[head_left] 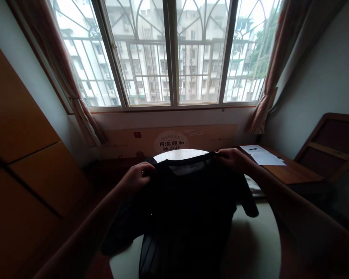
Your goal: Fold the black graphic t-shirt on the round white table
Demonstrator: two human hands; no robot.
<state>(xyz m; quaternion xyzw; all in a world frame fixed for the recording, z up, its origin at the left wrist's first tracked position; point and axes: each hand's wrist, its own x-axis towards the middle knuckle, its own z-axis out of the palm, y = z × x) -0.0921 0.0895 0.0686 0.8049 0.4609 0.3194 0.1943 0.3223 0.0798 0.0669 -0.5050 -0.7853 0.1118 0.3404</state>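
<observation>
Black shirt [192, 197] hangs between both hands [138, 175] [232, 158] — table edge [276, 242] showing rightward.

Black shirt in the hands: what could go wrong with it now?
If the left hand or right hand slips, that side of the black shirt might drop towards the pale round table. Pulling the hands apart could stretch the collar between them.

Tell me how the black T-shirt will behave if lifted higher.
The black T-shirt is probably floppy: its sleeve droops. It seems light, with the left hand and right hand merely pinching near its shoulders.
</observation>
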